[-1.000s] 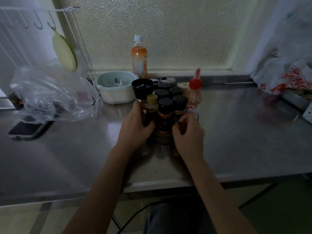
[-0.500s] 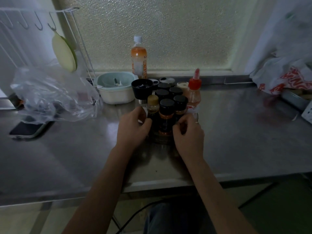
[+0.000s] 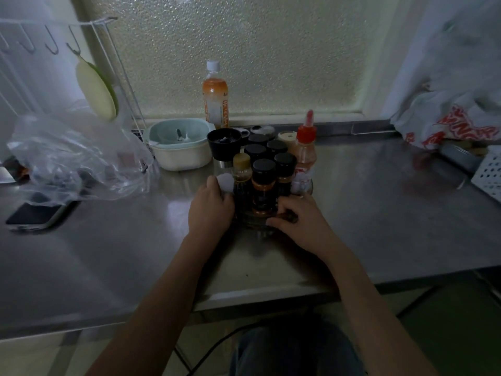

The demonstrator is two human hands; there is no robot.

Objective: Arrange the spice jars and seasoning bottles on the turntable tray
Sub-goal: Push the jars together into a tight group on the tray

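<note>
We are pressing our left hand (image 3: pixel 210 206) against the left side of the cluster of dark-capped spice jars (image 3: pixel 264 183), fingers curled around a small white-topped jar (image 3: pixel 226 182). Our right hand (image 3: pixel 295 222) is resting at the near right edge, fingers bent over the rim of the round turntable tray (image 3: pixel 305 189); whether it is gripping, we cannot tell. The jars are standing upright, packed together at the middle of the steel table (image 3: pixel 379 213). A red-capped squeeze bottle (image 3: pixel 305 156) is standing at their right, a pale green bowl (image 3: pixel 179 146) far left.
</note>
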